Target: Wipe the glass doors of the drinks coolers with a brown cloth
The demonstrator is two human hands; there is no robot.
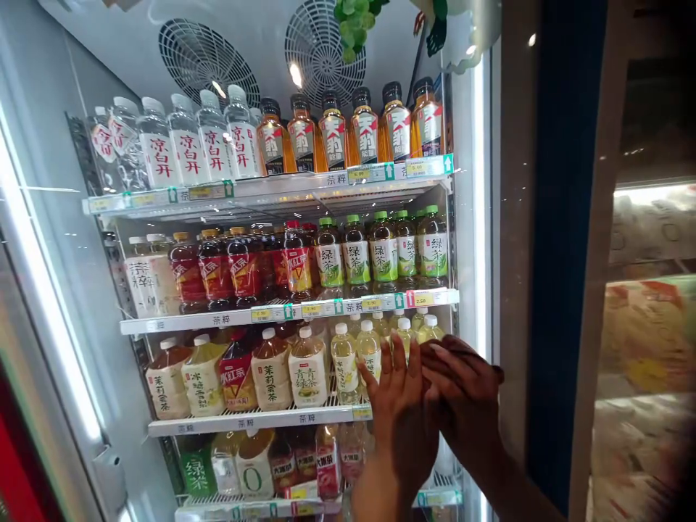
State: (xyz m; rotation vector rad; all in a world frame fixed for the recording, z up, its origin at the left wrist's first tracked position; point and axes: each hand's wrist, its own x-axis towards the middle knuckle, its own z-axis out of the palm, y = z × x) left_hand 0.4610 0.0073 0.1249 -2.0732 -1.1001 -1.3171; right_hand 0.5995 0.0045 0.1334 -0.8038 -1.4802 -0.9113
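My left hand (pixel 401 409) is raised in front of the lower shelves of a drinks cooler, its fingers pointing up and apart and its palm turned away from me. Close beside it, my right hand (pixel 468 395) reaches in from the lower right. Its fingers stretch up and left, partly overlapping the left hand's edge. I see nothing held in either hand. Just beyond the fingertips stand pale yellow bottles (pixel 341 359) with white caps on the third shelf (pixel 261 420). I cannot tell whether the hands touch anything there.
Clear water bottles (pixel 157 148) and amber drinks (pixel 364 130) fill the top shelf. Below stand red-labelled bottles (pixel 188 272) and green-capped tea bottles (pixel 385 246). A lit side strip (pixel 481 217) runs down the right. Fan grilles (pixel 326 47) and green leaves (pixel 356 22) are overhead.
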